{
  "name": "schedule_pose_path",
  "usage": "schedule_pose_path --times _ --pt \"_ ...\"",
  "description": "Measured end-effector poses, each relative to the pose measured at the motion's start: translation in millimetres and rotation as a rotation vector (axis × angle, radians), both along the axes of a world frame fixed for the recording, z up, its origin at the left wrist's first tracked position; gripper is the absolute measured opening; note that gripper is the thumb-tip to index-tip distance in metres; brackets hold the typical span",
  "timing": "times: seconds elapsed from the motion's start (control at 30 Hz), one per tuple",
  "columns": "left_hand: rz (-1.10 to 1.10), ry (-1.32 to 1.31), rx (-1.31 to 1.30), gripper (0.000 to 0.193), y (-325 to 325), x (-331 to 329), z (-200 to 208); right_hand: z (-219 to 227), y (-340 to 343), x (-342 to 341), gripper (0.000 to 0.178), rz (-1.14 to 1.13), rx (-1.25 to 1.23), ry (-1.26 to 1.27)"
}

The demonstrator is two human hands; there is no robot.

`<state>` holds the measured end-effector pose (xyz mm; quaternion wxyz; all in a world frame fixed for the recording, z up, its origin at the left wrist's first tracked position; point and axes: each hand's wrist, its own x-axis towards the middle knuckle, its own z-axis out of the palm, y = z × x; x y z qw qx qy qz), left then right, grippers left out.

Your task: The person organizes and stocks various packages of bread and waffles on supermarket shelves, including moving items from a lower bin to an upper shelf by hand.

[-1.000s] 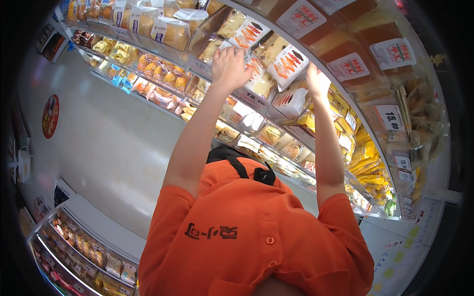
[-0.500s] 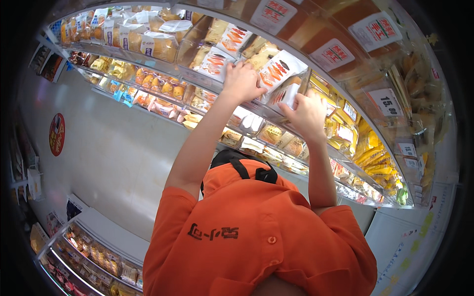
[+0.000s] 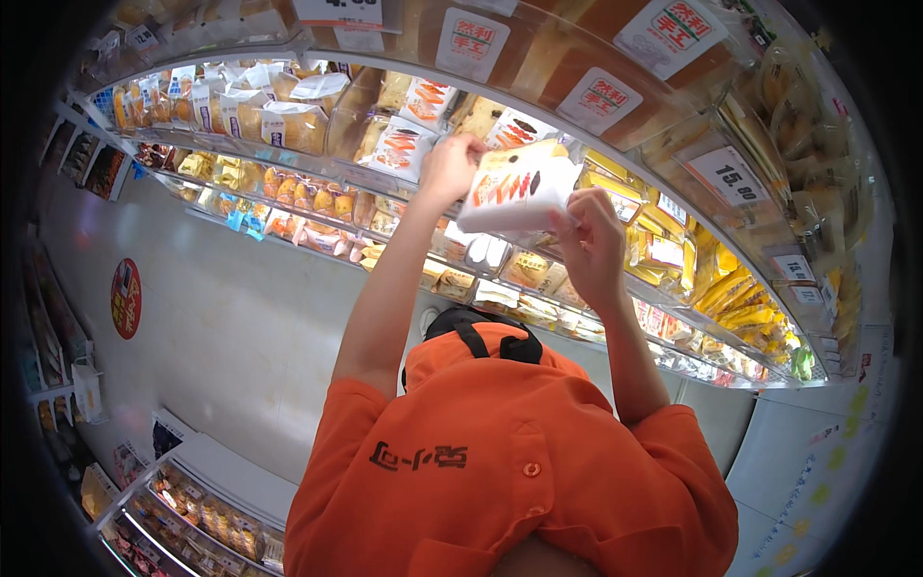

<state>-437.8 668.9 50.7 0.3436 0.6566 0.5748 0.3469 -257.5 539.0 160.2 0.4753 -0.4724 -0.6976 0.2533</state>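
A white bread packet (image 3: 519, 197) with orange and dark printing is lifted in front of the upper shelf, tilted, a strip of pale bread showing along its top. At its lower right corner my right hand (image 3: 594, 236) pinches the wrapper. My left hand (image 3: 450, 171) is closed at its upper left edge, the fingertips partly hidden against the packet. Just behind are more packets of the same kind: one white-labelled packet (image 3: 399, 149) left of my left hand and another (image 3: 519, 128) partly covered by the held one.
Bagged buns (image 3: 293, 125) fill the shelf's left part; yellow packets (image 3: 663, 250) lie on the right. Lower tiers hold wrapped breads (image 3: 524, 267). A clear upper shelf with a price tag (image 3: 726, 178) overhangs my hands. Another stocked rack (image 3: 207, 514) stands at lower left.
The bread packet has come up off the shelf toward me, between both hands. My left hand has shifted slightly down; my right hand has turned at the packet's corner.
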Motion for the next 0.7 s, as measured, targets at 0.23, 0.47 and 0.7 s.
schedule_pose_path --times 0.23,0.47,0.7 --pt "-0.043 -0.712 -0.507 0.062 -14.5 -44.4 64.0 -27.7 70.2 -10.0 0.017 0.068 -0.245 0.366" --pt "-0.335 -0.314 -0.205 0.108 -34.8 -88.1 80.1 -36.0 104.5 -47.4 0.023 0.231 -0.383 0.524" --pt "-0.149 -0.298 -0.189 0.109 -6.1 -77.2 63.1 -36.8 109.1 -86.2 0.018 0.309 -0.203 0.477"
